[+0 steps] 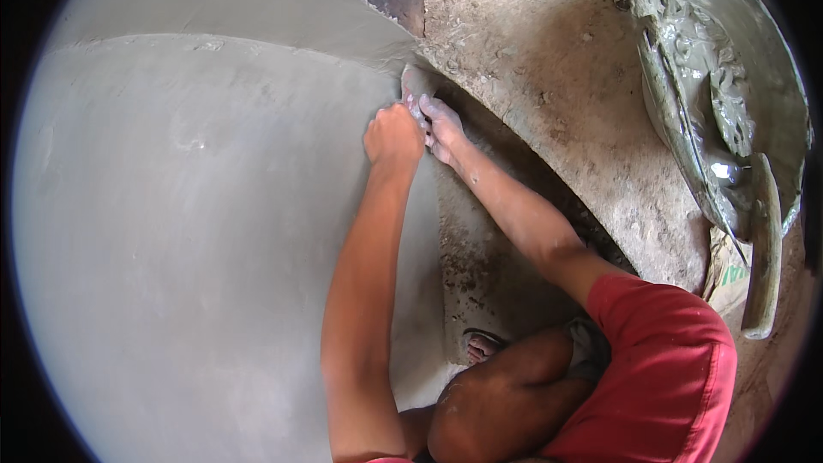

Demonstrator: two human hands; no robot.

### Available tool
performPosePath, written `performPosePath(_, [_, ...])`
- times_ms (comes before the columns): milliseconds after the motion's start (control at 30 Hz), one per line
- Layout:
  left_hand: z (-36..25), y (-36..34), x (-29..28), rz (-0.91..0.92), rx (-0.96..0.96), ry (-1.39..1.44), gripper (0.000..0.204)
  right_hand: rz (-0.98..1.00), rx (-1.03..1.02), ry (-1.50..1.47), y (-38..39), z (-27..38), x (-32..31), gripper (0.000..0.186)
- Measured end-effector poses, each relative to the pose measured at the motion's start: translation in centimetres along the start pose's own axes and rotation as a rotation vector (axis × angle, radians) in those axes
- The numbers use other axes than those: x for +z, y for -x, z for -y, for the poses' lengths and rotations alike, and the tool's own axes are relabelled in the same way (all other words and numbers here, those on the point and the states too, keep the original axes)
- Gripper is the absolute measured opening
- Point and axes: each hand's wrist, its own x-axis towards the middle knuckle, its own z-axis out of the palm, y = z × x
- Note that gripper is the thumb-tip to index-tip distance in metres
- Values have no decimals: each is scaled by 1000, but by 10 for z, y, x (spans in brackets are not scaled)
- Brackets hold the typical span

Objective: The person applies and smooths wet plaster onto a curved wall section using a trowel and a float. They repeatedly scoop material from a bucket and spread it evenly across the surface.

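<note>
"Trowel (412,81): where is it sitting, and why both hands?"

"It's resting at the upper-right corner of the grey plaster (197,214). My right hand (443,129) is wrapping its near end, fingers closed; my left hand (395,134) is curling tight, seemingly gripping it too, probably for steadier pressure."

"Anything crowding you?"

"My bent knee (480,411) is taking up room below. The bucket (778,64) is sitting clear to my right, a wooden handle (762,249) jutting over its rim."
</note>
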Motion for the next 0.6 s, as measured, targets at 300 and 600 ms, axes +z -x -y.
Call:
performPosePath(300, [-4,12,7,-39,25,-42,27,42,34,-5,-11,-9,-6,35])
performPosePath(600, [-5,17,1,-37,11,-32,30,61,229,40,1,4,-4,31])
